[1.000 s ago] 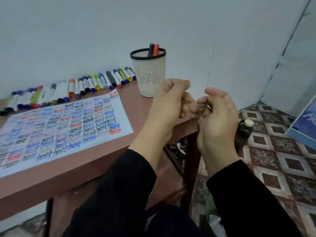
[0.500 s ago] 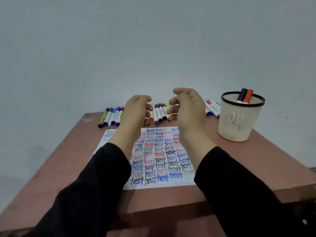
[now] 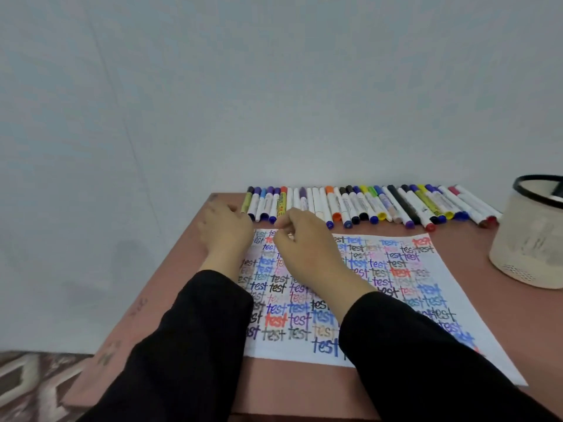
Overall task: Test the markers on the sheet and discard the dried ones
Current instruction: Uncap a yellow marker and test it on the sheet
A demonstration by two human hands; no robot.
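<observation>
A row of several capped markers (image 3: 365,205) lies along the table's far edge against the wall. In front of it lies the white sheet (image 3: 396,269), covered with the word "test" in many colours. Both my hands hover over the sheet's top left corner. My left hand (image 3: 225,233) is at the left end of the marker row, its fingers bent down and hidden behind its back. Beside it, my right hand (image 3: 304,248) has its fingers curled and thumb against forefinger, with no marker visible in it.
A cream mesh pen cup (image 3: 530,248) with a black rim stands at the right edge of the brown table (image 3: 304,388). A plain wall rises right behind the markers. Patterned floor tiles (image 3: 30,385) show at the lower left.
My view swung from the table's right side to the left. Both hands dropped from chest height and moved apart to the sheet's top left corner.
</observation>
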